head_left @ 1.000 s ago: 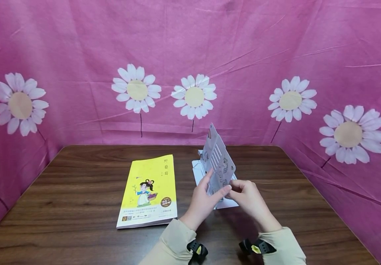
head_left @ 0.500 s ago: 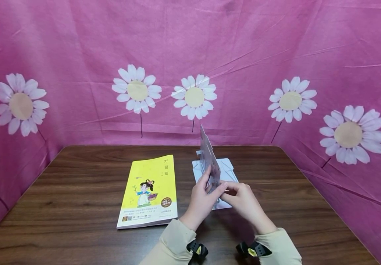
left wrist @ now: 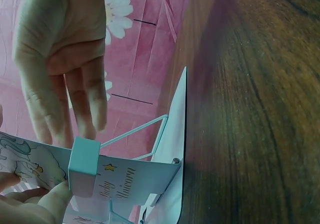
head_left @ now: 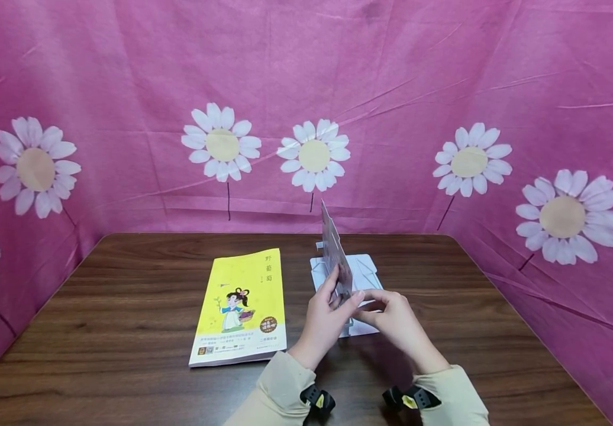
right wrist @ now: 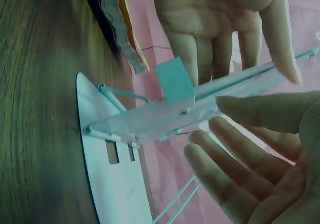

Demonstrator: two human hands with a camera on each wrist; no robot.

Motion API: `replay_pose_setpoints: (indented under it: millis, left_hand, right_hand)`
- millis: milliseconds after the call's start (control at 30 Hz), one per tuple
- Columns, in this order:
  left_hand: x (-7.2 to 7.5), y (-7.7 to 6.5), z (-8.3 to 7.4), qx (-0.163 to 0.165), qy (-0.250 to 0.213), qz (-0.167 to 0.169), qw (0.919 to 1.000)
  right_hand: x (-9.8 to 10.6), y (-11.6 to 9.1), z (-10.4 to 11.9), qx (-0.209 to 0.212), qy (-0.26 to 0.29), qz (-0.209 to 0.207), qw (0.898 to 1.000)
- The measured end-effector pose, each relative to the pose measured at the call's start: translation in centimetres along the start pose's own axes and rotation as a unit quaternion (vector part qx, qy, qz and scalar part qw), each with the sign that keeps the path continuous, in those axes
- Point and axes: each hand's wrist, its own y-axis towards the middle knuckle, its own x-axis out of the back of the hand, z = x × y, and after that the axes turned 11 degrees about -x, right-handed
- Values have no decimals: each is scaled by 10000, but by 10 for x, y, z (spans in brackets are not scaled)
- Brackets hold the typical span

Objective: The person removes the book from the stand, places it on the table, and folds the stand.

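A white folding book stand stands right of centre in the head view. Its printed back panel [head_left: 333, 251] is raised almost edge-on above the flat base [head_left: 366, 272]. My left hand [head_left: 323, 319] grips the panel's near edge, thumb on one side and fingers on the other. My right hand [head_left: 399, 322] is at the panel's right face; in the right wrist view its fingers [right wrist: 225, 176] are spread loosely beside a thin wire clip, with the thumb tip right at the panel. A teal block [left wrist: 84, 161] sits on the panel's edge, near unicorn artwork and lettering.
A yellow-covered paperback book [head_left: 239, 302] lies face up on the brown wooden table [head_left: 125, 307], left of the stand. Thin wire supports [left wrist: 142, 129] stick out from the stand. A pink cloth with daisies [head_left: 392, 77] hangs behind and around the table.
The panel has swung left from showing its printed face to nearly edge-on, uncovering more of the base. My right hand has followed slightly left, and its thumb and fingers have spread a little.
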Motion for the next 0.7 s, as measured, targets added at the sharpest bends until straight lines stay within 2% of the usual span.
replay_pose_setpoints:
  millis: [133,400,533,700]
  left_hand:
    - [0,0,0,-1,11,-6,10000]
    - [0,0,0,2,144,-45,9999]
    - [0,-1,-1,24,227,-47,9997]
    - [0,0,-2,34,296,-80,9995]
  right_hand:
    - [1,5,-7,-329,220,-430,9983]
    - [5,16,-24,-764,1392,-901,9832]
    - [7,20,-31,-925,1327,-987,9819]
    - [8,25,-42,-1103,1257,-871,9821]
